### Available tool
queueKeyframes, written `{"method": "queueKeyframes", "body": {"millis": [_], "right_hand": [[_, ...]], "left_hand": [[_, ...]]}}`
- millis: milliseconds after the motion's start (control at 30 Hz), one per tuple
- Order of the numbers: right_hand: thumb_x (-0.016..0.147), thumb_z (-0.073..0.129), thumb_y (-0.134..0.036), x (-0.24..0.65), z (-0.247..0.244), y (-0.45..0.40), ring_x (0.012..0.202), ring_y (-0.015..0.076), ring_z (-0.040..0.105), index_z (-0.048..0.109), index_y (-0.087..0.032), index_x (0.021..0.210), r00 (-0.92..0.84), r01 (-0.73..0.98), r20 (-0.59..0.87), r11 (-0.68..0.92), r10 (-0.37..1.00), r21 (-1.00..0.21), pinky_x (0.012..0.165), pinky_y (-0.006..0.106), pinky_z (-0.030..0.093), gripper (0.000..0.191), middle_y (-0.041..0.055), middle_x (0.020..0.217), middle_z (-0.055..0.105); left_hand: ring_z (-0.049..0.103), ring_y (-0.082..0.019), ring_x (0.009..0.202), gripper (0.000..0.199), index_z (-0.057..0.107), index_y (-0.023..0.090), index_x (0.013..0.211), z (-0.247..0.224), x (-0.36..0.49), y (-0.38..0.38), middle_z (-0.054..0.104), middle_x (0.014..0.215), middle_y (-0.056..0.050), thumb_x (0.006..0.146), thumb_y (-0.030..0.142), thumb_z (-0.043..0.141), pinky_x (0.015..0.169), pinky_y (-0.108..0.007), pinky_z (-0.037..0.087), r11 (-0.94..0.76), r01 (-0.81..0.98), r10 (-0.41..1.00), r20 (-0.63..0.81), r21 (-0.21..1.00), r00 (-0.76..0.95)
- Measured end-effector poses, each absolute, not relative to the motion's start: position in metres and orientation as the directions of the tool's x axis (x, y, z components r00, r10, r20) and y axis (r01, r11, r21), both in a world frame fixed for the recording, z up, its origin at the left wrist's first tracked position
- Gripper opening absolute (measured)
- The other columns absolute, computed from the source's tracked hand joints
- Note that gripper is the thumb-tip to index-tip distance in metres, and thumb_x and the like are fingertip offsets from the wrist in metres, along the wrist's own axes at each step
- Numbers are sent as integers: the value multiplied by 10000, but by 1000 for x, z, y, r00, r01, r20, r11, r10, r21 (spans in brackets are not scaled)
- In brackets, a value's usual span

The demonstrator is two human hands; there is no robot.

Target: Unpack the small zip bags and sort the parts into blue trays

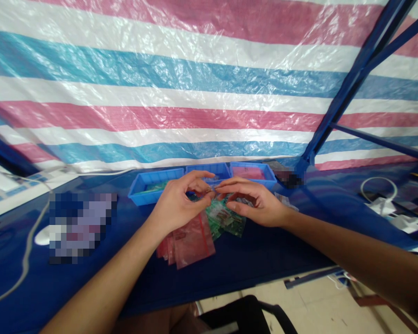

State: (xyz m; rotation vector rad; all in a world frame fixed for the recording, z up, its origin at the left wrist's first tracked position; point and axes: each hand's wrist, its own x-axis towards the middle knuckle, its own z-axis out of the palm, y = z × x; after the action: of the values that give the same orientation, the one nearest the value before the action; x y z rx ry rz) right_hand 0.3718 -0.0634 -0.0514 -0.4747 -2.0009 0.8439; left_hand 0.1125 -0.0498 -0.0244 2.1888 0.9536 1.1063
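Note:
My left hand (184,199) and my right hand (250,199) come close together over the table. Between their fingertips is a small clear plastic bag (212,182), pinched from both sides; what is inside it is too blurred to tell. Just below lie several green and clear plastic bags (226,218) in a loose pile. Pink zip bags (191,241) are fanned out under and in front of my left hand, on the blue tabletop (264,260).
Behind my hands stand three blue bins: a left bin (142,197) with green items, a middle bin (214,169) and a right bin (252,178) with pink bags. A white cable (28,250) runs down the left side. A white ring-shaped object (379,183) is at right.

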Motion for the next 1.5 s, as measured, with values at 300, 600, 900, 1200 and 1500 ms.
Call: {"method": "queueKeyframes", "body": {"millis": [300,600,900,1200,1500], "right_hand": [[979,803,-261,373,-60,-55,1316,283,693,763,-310,1367,-481,249,714,860,509,-445,1171,464,577,393,118,1406,700],[1004,770,-206,375,-54,-59,1236,252,731,795,-275,1271,-489,198,763,906,422,-374,1077,403,608,277,123,1307,739],[985,805,-335,369,-61,-54,998,214,743,793,-230,998,-306,76,652,700,694,-710,877,352,606,107,84,1087,732],[1009,769,-387,368,-55,-60,787,161,647,712,-196,788,-437,145,550,660,711,-738,752,303,521,297,28,857,670],[932,863,-382,375,-56,-64,1129,262,733,562,-291,1536,-386,198,655,752,649,-629,957,403,637,681,137,1408,664]], "left_hand": [[790,-221,884,615,595,260,1524,-27,115,-52,791,1074,-65,957,344,820,802,-323,620,-476,159,786,337,865,518],[821,-219,895,723,522,267,1552,-21,122,-58,757,1264,-99,925,361,870,840,-353,662,-198,-27,802,178,980,570],[767,-182,783,478,734,210,1319,-18,122,-59,815,1058,-67,923,451,854,706,-281,610,-419,208,832,282,884,478],[720,-173,790,445,708,205,1361,-22,121,-58,789,982,-50,964,388,795,726,-276,562,-462,224,801,295,858,521],[618,-159,723,487,594,220,1430,-24,119,-55,674,886,2,990,363,749,689,-284,516,-437,156,808,311,886,501]]}}
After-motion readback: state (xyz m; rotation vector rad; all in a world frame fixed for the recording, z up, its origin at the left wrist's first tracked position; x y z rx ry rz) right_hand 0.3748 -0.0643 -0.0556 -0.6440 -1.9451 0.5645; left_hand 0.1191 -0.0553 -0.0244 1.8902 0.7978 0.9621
